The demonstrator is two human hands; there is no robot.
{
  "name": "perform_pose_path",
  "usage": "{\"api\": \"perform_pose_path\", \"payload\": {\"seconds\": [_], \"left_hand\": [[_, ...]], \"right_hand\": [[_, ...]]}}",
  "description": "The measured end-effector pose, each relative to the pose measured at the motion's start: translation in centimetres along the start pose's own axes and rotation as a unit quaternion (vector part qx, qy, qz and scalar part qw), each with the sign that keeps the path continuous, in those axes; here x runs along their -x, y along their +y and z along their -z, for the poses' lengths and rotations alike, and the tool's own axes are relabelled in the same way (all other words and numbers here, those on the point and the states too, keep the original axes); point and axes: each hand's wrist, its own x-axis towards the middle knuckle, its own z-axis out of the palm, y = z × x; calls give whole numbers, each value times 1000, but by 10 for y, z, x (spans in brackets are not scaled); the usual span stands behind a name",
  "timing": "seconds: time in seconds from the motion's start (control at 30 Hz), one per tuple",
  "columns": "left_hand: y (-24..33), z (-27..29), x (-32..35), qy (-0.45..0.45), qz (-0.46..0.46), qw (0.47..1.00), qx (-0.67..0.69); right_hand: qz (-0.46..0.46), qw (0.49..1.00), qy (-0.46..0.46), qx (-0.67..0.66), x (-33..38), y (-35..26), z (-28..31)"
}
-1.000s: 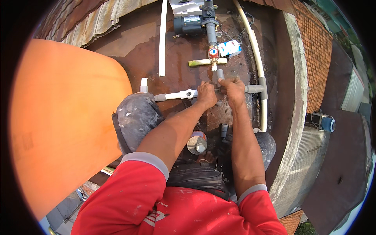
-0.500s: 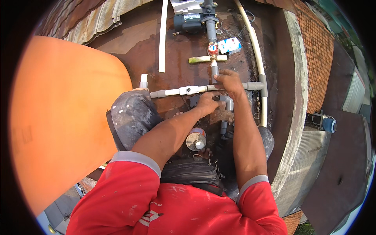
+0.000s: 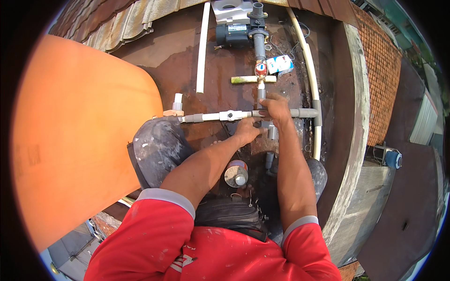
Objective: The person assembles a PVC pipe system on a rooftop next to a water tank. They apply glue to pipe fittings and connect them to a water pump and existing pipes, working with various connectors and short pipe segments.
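Note:
A pipe run crosses in front of me, with a white ball valve [image 3: 230, 115] at its left part and a grey pipe joint [image 3: 305, 113] at its right. My right hand [image 3: 277, 110] is closed over the grey pipe junction, where a short upright grey pipe [image 3: 261, 96] meets the run; the hand hides much of it. Just below, my left hand [image 3: 247, 131] has its fingers bent against a grey elbow fitting [image 3: 272, 130]. Between my knees stands a round tin [image 3: 236, 173] with a pale cap, and a loose short grey pipe piece [image 3: 269, 160] is to its right.
A dark water pump [image 3: 233, 35] sits at the far side, joined to a grey pipe with a red-faced meter [image 3: 261, 69]. A large orange tank [image 3: 89, 136] fills the left. A long white pipe [image 3: 203, 51] lies beyond the run; a weathered ledge [image 3: 354, 117] runs along the right.
The whole scene sits slightly lower in view, as my head has tilted. Both hands stay at the junction and elbow, with the left fingers shifted only a little.

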Motion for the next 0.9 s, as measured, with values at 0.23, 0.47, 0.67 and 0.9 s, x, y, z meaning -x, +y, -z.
{"api": "perform_pose_path", "payload": {"seconds": [0.23, 0.47, 0.67, 0.9], "left_hand": [[-16, -5, -8, 6, -4, 1000, 12], [-18, -9, -13, 17, -5, 1000, 0], [-19, -9, -14, 17, 0, 1000, 2], [-14, -7, -11, 18, -23, 1000, 1]], "right_hand": [[26, 999, 5, -26, -4, 1, -9], [27, 999, -17, -32, -12, 7, -3], [25, 998, -16, -47, -9, 8, -4], [-8, 999, -13, -50, -13, 10, 1]]}}
